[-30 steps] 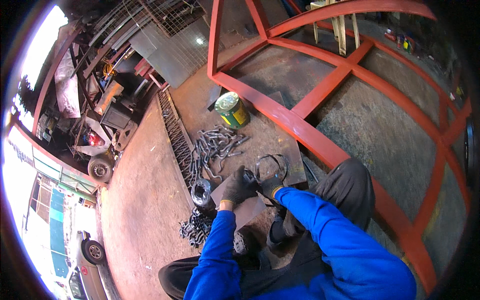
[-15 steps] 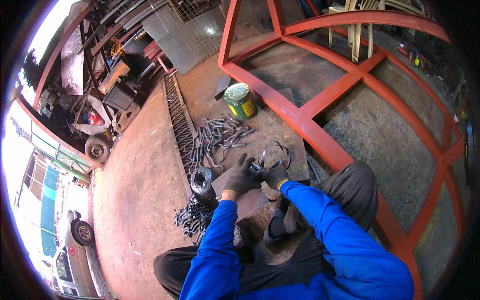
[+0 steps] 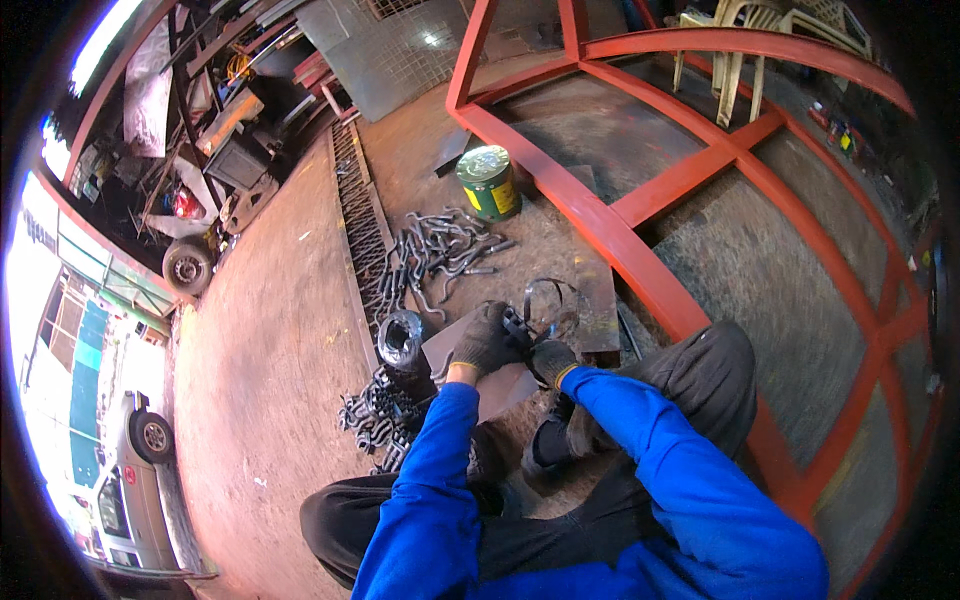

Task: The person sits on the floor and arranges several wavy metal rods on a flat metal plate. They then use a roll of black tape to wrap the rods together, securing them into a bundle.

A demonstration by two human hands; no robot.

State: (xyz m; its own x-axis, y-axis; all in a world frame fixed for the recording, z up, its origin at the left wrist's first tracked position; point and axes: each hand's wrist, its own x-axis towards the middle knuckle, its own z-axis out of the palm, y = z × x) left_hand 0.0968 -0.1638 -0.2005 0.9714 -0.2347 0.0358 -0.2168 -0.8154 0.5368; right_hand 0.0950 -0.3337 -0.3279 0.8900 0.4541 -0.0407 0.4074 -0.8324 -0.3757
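- Both gloved hands, left hand (image 3: 484, 342) & right hand (image 3: 549, 360), are pinching a small dark metal piece (image 3: 519, 326) over the flat plate (image 3: 592, 300) on the floor.
- Looks like mid-fitting; next move probably needs a steady grip.

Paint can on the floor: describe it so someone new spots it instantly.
Start at the big red steel frame lying across the workshop floor. Just outside its near-left beam, beyond the person's gloved left hand and right hand, past the pile of bent grey metal hooks, stands the paint can. It is the only upright round tin there, green with a yellow patch on its side.
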